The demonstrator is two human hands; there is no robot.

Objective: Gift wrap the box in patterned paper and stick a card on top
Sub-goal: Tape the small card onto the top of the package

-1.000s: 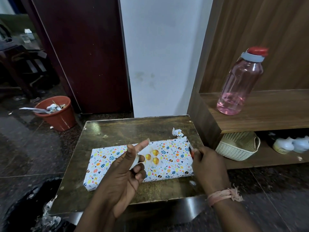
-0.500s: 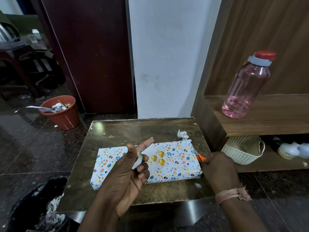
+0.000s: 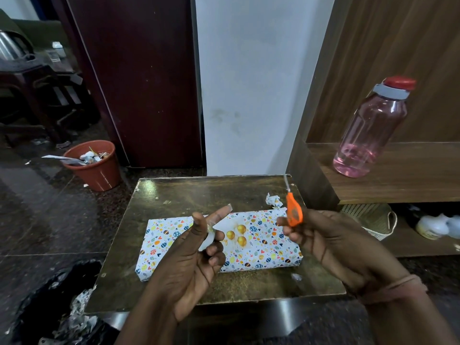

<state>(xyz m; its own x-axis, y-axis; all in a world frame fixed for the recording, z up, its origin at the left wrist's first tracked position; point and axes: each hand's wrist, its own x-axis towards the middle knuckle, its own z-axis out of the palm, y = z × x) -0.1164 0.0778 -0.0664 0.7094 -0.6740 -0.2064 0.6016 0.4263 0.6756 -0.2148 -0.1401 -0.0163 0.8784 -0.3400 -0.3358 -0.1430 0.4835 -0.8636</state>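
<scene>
Patterned-paper box: flat rectangular box (image 3: 219, 247) wrapped in white paper printed with coloured eggs and hearts, lying on the dark scuffed wooden table (image 3: 189, 192); wrap looks finished.
Card: white card with gold balloons (image 3: 236, 236) lies flat on the box top, near the middle, partly hidden by the left hand.
Box long axis: runs left-right across the table, slightly skewed, right end a little farther from the camera.
Left hand: left hand (image 3: 196, 260) raised above the box's left-centre, fingers curled round a small roll of clear tape (image 3: 208, 239); forefinger stretched out with a clear tape strip (image 3: 225, 211) stuck along it.
Right hand: right hand (image 3: 328, 242) raised over the box's right end, fingers pinching small orange-handled scissors (image 3: 293, 211), blade tip pointing up and away; blades too thin to tell whether apart.
Key relation: card sits just below and right of the left forefinger, between the two hands; the left hand is the nearer one, and the strip faces the card.
Step, judged: cutting or placing tape to fix the card; card not yet visibly taped.
Next move needs: scissors and strip brought together, then strip laid across a card edge.
Risk: strip may stick to the finger or fold on itself.
Other: crumpled paper scrap (image 3: 273, 200) on the table behind the box's right end.
</scene>
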